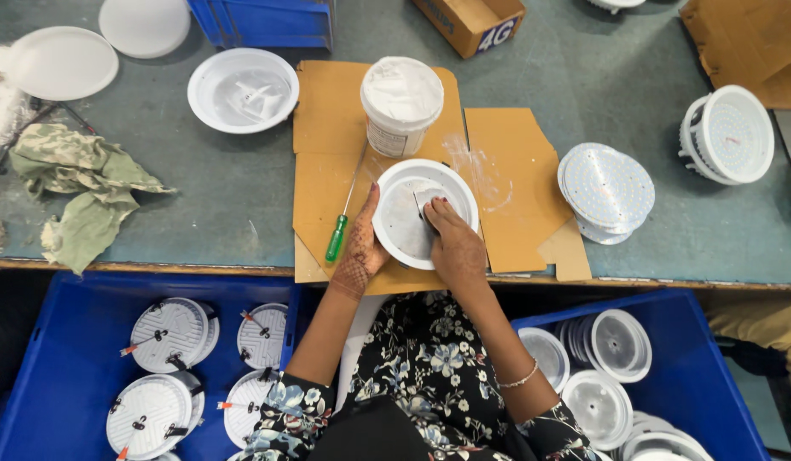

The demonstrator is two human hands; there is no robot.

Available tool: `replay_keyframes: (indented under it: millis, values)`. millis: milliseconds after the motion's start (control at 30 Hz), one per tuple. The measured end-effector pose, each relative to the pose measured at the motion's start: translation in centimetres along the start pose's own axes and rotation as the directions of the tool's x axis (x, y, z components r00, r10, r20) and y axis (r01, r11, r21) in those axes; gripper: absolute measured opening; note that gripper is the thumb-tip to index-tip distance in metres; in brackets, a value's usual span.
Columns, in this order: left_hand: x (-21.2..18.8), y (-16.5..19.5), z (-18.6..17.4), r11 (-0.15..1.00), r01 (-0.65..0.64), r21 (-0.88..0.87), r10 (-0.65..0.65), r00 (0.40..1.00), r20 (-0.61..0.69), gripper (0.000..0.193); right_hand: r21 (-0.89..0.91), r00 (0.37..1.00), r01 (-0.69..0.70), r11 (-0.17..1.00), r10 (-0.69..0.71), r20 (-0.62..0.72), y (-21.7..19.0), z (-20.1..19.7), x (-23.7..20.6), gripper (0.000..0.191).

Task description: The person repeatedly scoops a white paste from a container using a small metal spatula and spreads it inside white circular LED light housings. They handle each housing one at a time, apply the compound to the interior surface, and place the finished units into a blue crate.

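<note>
While the left hand (361,248) cups the rim of the round white light housing (394,224) from the side, fingers spread along its edge, the right hand (453,243) presses down inside the dish, fingertips on a small grey pad or card (428,201); can't tell exactly what that piece is. Hands are apart, one each side of the housing, which sits flat on the cardboard sheet (506,188) at the near edge of the green bench (208,188), just below a white tub (401,104) w/ a smeared lid.

Judging by looks, the housing is light, stiff moulded plastic w/ a metal-looking floor: rigid enough to grip by the rim, prob. slick on the smooth outer wall. Best hold seems to be where the left hand has it, thumb and fingers round the rim, not the thin inner face. It could skid on the cardboard if pushed w/o that bracing. A green-handled screwdriver (337,237) lies just beside the left hand, untouched. Stacked LED discs (606,189) sit well apart to the right.
</note>
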State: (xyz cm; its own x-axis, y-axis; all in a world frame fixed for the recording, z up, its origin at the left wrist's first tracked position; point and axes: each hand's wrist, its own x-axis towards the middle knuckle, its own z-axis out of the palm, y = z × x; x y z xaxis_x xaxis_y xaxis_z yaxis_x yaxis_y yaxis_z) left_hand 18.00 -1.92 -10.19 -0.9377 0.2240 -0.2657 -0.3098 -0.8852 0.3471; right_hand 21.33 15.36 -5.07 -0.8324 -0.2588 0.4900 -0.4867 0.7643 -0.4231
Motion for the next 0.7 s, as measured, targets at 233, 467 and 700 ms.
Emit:
replay_keyframes:
  millis: [233, 467, 700]
  values:
    - [-0.5, 2.1, -1.2, 0.999, -0.017, 0.041, 0.016, 0.999, 0.036, 0.066, -0.037, 0.980, -0.068, 0.997, 0.074, 0.185, -1.4, -0.8, -1.0, 0.043]
    - [-1.0, 3.3, -0.7, 0.988, -0.119, 0.095, 0.115, 0.992, 0.048, 0.063, 0.252, 0.993, -0.085, 0.964, 0.102, -0.053, -0.6, -2.3, 1.9, 0.019]
    - [-0.9, 2.8, 4.7, 0.632, -0.523, 0.572, 0.475, 0.845, 0.248, 0.063, 0.199, 0.950, -0.261, 0.945, 0.287, -0.119, 0.4, -0.1, 7.2, 0.022]
